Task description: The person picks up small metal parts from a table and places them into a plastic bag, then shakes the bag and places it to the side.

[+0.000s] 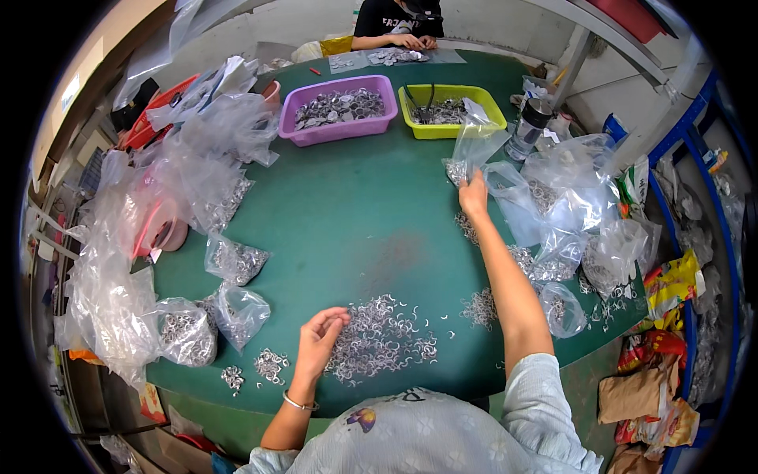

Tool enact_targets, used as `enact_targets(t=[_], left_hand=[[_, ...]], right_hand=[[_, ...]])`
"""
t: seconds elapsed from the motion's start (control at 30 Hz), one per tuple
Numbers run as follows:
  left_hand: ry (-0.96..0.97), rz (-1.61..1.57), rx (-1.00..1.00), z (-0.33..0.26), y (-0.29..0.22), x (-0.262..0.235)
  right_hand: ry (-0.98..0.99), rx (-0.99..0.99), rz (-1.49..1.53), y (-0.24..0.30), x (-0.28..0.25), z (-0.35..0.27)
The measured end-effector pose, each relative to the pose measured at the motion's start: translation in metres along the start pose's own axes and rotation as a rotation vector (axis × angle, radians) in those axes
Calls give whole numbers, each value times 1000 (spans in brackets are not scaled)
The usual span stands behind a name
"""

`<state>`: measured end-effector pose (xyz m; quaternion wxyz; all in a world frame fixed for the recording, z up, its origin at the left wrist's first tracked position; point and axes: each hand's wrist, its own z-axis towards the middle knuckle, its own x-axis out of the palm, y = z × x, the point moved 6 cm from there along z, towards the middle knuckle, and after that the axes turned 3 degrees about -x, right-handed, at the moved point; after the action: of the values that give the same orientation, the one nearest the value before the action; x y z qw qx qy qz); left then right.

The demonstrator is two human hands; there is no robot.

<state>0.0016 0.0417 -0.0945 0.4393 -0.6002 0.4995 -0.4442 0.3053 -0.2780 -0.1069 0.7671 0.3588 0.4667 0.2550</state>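
Observation:
A spread pile of small curved silver metal pieces (383, 340) lies on the green tabletop (339, 205) in front of me. My left hand (322, 336) is at the pile's left edge, fingers bent and pressed together; what they hold, if anything, is hidden. My right arm stretches far forward to the right. There my right hand (474, 194) is closed on the lower part of a see-through plastic bag (478, 141), which stands upright with metal pieces at its bottom. Two smaller heaps of metal pieces (272, 364) sit left of my left hand.
A purple basin (387, 118) and a yellow-green basin (474, 129) holding metal parts and pliers (426, 103) stand at the back. Filled plastic bags (237, 261) crowd the left; more bags (560, 308) and a bottle (527, 130) line the right. Across the table, another person (395, 28) handles flat pieces.

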Motion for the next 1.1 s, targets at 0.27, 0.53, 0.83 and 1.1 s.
enact_targets(t=[0.27,0.53,0.83,1.1], left_hand=[[29,52,-11,1,-4,11],[50,39,5,-5,-3,15],[115,109,43,-7,-6,33],[273,40,46,25,-36,87]], right_hand=[[16,-390,-1111,31,-71,-13],[-96,-462,-1133,28,-93,-13],[-458,-506,-811,59,-156,-22],[-284,-851,-358,110,-159,-130]])
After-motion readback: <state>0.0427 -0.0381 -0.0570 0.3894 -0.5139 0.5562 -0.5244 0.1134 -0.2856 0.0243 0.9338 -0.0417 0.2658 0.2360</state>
